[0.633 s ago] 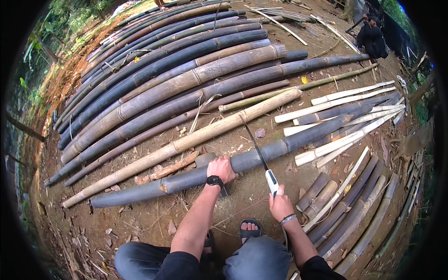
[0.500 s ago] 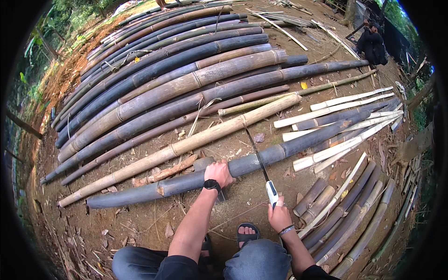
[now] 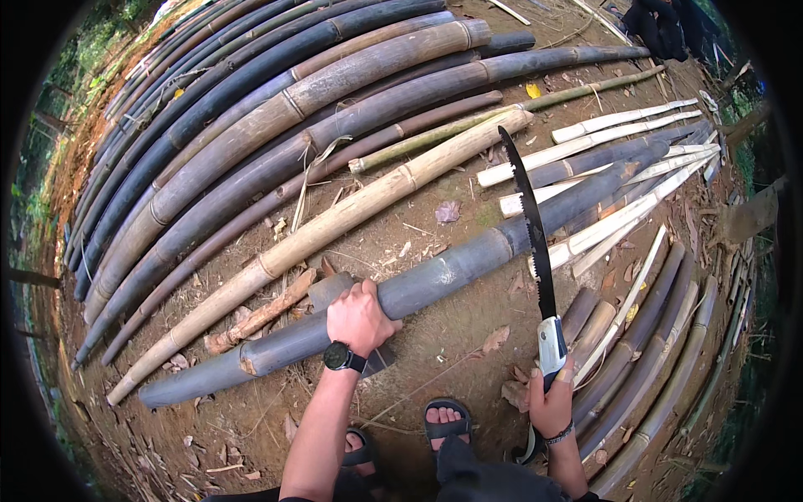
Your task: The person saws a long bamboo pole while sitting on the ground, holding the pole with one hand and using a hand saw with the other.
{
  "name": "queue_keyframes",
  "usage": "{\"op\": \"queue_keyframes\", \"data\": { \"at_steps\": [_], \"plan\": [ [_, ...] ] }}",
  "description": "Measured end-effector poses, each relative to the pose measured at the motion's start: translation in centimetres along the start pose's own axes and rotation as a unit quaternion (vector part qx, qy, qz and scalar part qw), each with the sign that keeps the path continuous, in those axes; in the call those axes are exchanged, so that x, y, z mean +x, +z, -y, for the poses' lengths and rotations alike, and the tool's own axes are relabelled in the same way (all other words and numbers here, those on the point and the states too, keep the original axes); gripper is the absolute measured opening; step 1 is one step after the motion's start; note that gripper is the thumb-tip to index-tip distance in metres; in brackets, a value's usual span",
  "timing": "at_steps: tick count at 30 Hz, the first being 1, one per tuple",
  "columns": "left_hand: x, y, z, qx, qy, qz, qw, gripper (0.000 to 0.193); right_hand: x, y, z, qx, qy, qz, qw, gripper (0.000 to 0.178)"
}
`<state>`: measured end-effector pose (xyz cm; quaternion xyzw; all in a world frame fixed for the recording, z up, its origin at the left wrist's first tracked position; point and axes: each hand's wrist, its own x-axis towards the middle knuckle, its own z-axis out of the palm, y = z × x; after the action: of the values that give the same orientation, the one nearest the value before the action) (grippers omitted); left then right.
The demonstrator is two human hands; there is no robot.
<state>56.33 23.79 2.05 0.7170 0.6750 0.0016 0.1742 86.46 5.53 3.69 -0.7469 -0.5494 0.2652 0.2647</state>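
Observation:
A dark bamboo pole [image 3: 435, 276] lies slantwise across the ground before me, over a short bamboo piece [image 3: 331, 289] set crosswise. My left hand [image 3: 361, 318], a watch on its wrist, is closed over the top of the pole near that piece. In my right hand [image 3: 552, 400] is the white-and-dark handle of a hand saw [image 3: 535, 234]. The saw's long black toothed blade points away from me and passes in front of the pole's right part; whether it touches the pole I cannot tell.
A pale bamboo pole [image 3: 335, 224] lies just beyond, with a large row of bamboo poles [image 3: 242, 130] behind it. Split strips [image 3: 615, 152] rest at the right. Nearer are cut lengths [image 3: 644, 368]. Part of another person [image 3: 657, 29] shows at the upper right.
The saw has moved right along the pole, its blade turned more upright in view. My left hand keeps its hold on the pole. The whole view has tilted downward.

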Motion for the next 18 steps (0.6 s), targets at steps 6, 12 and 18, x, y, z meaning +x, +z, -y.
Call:
{"op": "queue_keyframes", "data": {
  "at_steps": [6, 12, 18],
  "plan": [
    [0.0, 0.7, 0.0, 0.005, -0.005, -0.011, 1.0, 0.054, 0.1, -0.3, -0.7, 0.004, 0.016, 0.012, 1.0, 0.043],
    [0.4, 0.7, 0.2, 0.01, -0.007, -0.005, 1.0, 0.056, -0.1, -0.4, 1.1, 0.073, 0.105, 0.045, 0.991, 0.045],
    [0.4, 0.8, 0.4, 0.012, 0.007, -0.029, 0.999, 0.056, 0.1, 0.9, 2.3, 0.094, 0.101, 0.104, 0.985, 0.043]
  ]
}}
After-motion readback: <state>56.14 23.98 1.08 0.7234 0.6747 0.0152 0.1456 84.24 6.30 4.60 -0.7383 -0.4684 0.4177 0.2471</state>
